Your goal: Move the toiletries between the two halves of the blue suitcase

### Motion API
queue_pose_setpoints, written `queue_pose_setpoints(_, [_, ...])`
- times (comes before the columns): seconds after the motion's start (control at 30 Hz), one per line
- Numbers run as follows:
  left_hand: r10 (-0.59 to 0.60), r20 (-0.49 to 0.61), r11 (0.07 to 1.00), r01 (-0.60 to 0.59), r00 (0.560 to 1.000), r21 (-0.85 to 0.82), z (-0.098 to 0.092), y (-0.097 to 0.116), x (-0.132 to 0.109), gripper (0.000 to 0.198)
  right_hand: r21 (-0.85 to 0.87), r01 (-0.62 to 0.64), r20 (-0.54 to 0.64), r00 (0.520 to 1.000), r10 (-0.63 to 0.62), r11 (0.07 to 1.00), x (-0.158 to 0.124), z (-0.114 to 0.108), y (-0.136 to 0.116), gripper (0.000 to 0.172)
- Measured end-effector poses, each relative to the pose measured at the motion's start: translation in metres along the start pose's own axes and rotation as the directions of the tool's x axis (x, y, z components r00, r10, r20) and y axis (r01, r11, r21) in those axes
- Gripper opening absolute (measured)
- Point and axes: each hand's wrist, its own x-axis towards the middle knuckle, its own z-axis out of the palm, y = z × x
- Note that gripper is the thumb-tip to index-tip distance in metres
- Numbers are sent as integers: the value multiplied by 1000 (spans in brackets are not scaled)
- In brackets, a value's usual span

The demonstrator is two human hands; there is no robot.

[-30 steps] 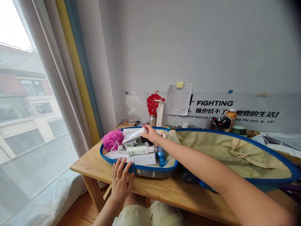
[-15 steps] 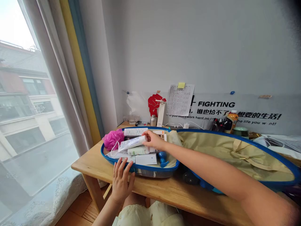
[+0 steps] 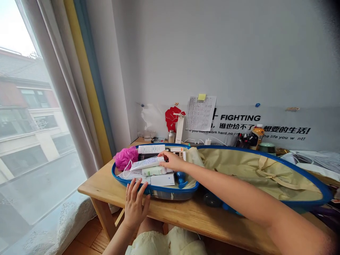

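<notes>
A small suitcase (image 3: 170,195) with a blue rim lies opened out on the wooden desk, its left half full of toiletries. My right hand (image 3: 171,160) grips the right end of a white squeeze tube (image 3: 147,163), which lies over the other things. Under it is a pale green and white tube (image 3: 154,171), and nearer me a white box (image 3: 162,180). A pink bath puff (image 3: 125,158) fills the left end; a blue pump bottle (image 3: 181,180) is at the right. My left hand (image 3: 136,205) rests with spread fingers at the case's front rim.
The case's other half (image 3: 239,166), lined in beige with straps, spreads to the right. Behind stand a silver bottle (image 3: 171,136), an orange bottle (image 3: 256,137) and a green jar (image 3: 267,148). The wooden desk (image 3: 106,182) ends close to my lap; a curtained window is at left.
The white tube in my right hand has turned slightly and sits flatter over the other items. My left hand stays at the rim. The whole view has shifted a little.
</notes>
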Motion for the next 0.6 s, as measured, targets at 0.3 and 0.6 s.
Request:
queue_pose_setpoints(0.3, [6,-4,1000,-6,1000,-10,-1,0,2,60,-77,-15,-130,992,5,997,14,-2,0,45])
queue_pose_setpoints(0.6, [-2,-6,1000,2,1000,-4,1,-1,-1,61,-125,-140,-153,981,120,982,44,-1,19,38])
